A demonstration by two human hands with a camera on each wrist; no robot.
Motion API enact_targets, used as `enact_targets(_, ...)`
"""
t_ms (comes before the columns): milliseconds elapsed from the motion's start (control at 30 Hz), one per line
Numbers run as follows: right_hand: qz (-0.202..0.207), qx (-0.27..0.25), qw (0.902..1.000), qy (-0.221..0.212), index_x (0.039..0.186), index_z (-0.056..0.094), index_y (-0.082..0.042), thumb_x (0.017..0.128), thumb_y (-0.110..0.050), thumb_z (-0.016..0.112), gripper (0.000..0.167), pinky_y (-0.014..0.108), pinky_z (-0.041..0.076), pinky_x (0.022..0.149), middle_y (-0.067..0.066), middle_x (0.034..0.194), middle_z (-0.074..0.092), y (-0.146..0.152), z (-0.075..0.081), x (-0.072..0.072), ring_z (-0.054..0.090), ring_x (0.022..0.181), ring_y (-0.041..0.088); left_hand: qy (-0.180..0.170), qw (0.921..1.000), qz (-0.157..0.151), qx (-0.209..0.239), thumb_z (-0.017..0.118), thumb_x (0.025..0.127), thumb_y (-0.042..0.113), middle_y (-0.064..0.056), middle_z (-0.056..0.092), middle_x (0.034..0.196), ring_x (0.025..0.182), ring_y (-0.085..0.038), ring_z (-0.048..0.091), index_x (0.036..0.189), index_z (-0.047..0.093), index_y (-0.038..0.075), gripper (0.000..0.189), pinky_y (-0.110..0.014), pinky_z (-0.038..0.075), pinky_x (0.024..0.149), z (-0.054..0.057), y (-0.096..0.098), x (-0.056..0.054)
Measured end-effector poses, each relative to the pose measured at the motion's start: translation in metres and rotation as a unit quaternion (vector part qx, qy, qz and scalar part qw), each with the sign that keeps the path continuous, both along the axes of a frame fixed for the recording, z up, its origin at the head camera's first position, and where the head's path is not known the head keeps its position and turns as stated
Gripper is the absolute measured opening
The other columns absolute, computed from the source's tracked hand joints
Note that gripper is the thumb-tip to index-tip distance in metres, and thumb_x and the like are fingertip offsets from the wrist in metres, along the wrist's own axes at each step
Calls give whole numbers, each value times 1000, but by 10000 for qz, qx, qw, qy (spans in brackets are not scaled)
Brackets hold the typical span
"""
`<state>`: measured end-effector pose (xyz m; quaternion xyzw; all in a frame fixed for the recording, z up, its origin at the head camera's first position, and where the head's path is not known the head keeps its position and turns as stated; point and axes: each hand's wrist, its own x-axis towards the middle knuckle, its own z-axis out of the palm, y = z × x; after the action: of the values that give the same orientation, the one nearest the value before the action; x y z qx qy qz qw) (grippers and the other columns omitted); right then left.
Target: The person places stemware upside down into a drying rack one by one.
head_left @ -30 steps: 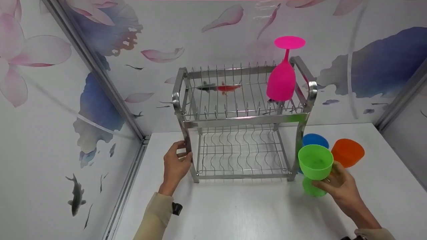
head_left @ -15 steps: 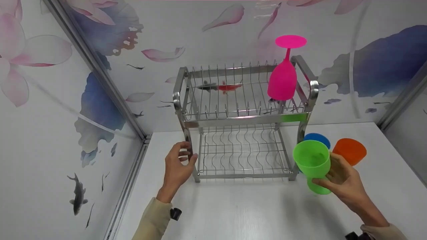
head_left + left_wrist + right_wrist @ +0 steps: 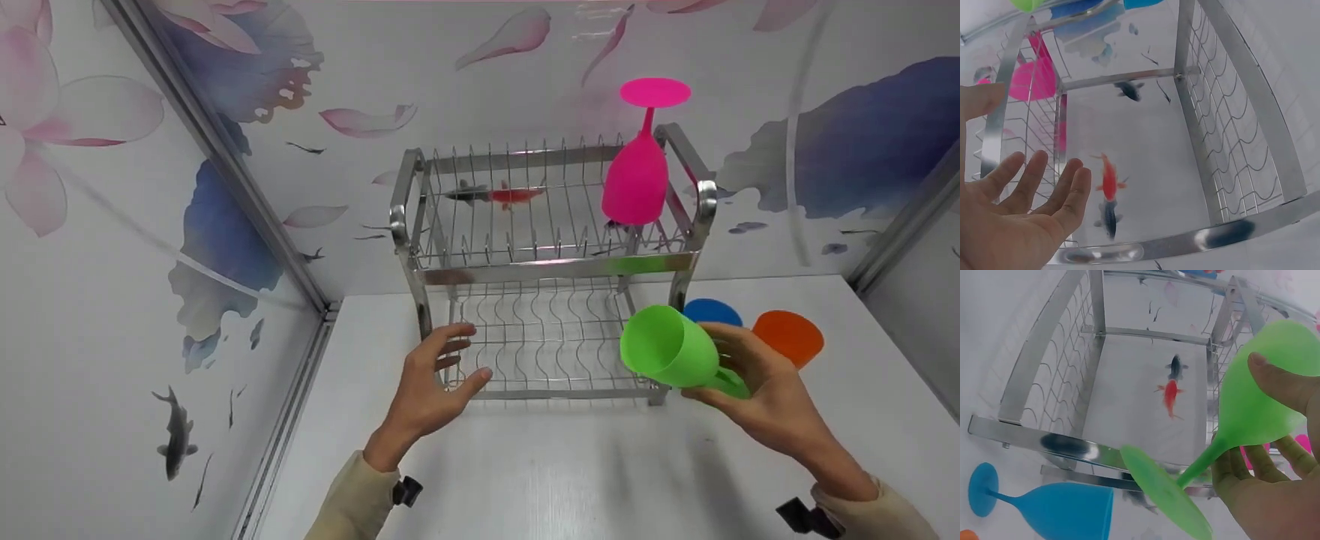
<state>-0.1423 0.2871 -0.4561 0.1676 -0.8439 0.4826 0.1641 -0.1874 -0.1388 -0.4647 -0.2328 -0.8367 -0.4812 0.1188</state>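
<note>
My right hand [image 3: 784,401] holds a green plastic goblet [image 3: 686,356] just in front of the right end of a two-tier metal dish rack [image 3: 525,271]. The goblet is tilted, mouth toward the left, with its stem and foot at my palm. In the right wrist view, the thumb lies on the green bowl [image 3: 1264,391] and the fingers are behind it. My left hand [image 3: 424,390] hovers before the rack's lower left corner, its fingers spread and holding nothing. A pink goblet [image 3: 636,184] stands upside down at the right end of the upper tier.
Right of the rack, a blue goblet [image 3: 711,309] and an orange cup-shaped piece [image 3: 789,336] are on the white table [image 3: 525,480]. The right wrist view shows the blue goblet's stem and foot. Patterned panels [image 3: 360,60] enclose the back and sides.
My right hand has lifted the green goblet and tipped it from upright toward the left. My left hand has come off the rack's left post and moved right.
</note>
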Motion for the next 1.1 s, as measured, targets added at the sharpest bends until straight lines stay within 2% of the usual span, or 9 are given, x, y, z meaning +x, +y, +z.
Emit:
enact_targets(133, -114, 508, 9978, 410, 149, 60, -10, 69, 9, 96, 90, 3, 48, 99, 1, 138, 67, -10, 11, 1, 58, 120, -13, 10, 9996, -264, 17, 83, 94, 29, -6, 62, 148, 134, -30, 65, 149, 57, 17, 61, -47, 61, 106, 6, 7, 6)
enact_targets(267, -18, 780, 9941, 755, 146, 63, -12, 63, 13, 97, 94, 4, 50, 97, 7, 136, 69, -19, 20, 0, 59, 116, -11, -22, 9990, -450, 60, 83, 94, 28, -5, 61, 149, 135, -28, 64, 150, 56, 18, 62, -47, 61, 106, 9, 15, 9)
enact_targets(367, 63, 950, 9907, 968, 144, 65, -13, 59, 15, 99, 96, 4, 50, 99, 6, 135, 70, -25, 23, -2, 61, 116, -4, -81, 9984, -562, 81, 83, 94, 28, -4, 60, 150, 136, -25, 63, 151, 56, 19, 63, -42, 60, 107, 11, 22, 10)
enact_targets(533, 28, 1438, 9840, 1050, 144, 65, -14, 59, 10, 100, 95, 1, 41, 105, 6, 138, 68, -37, 27, -3, 63, 122, 18, -113, 9967, -786, 161, 84, 93, 31, 0, 58, 153, 137, -23, 62, 152, 54, 21, 67, -38, 60, 108, 11, 36, 8)
enact_targets(600, 14, 1638, 9816, 983, 144, 64, -15, 62, 9, 100, 93, 11, 48, 107, 7, 140, 66, -42, 28, -3, 63, 125, 27, -105, 9960, -873, 181, 84, 93, 32, 0, 57, 153, 137, -23, 63, 152, 54, 20, 68, -37, 60, 107, 10, 41, 7)
enact_targets(700, 53, 1739, 9802, 944, 143, 64, -14, 63, 8, 99, 90, 36, 61, 103, 10, 140, 65, -48, 28, -5, 64, 126, 37, -145, 9948, -990, 209, 84, 92, 33, 0, 57, 154, 137, -24, 63, 153, 53, 20, 70, -36, 60, 107, 11, 49, 6)
enact_targets(767, 126, 1714, 9804, 966, 142, 64, -13, 63, 9, 99, 89, 54, 64, 96, 11, 139, 65, -51, 29, -6, 65, 125, 40, -191, 9940, -1049, 228, 84, 92, 34, 0, 56, 154, 137, -24, 62, 154, 52, 20, 71, -36, 60, 107, 11, 54, 6)
enact_targets(800, 181, 1671, 9809, 980, 142, 65, -12, 63, 10, 99, 88, 59, 63, 93, 12, 139, 65, -52, 29, -7, 65, 125, 41, -216, 9937, -1080, 229, 85, 92, 35, 0, 56, 155, 137, -24, 62, 154, 52, 20, 72, -35, 60, 107, 10, 57, 5)
enact_targets(1100, 381, 1759, 9803, 812, 144, 63, -13, 67, 13, 96, 87, 59, 63, 93, 12, 141, 63, -64, 29, -8, 63, 128, 44, -258, 9908, -1325, 117, 84, 92, 39, 0, 55, 154, 137, -24, 62, 157, 48, 22, 77, -34, 60, 106, 11, 75, 5)
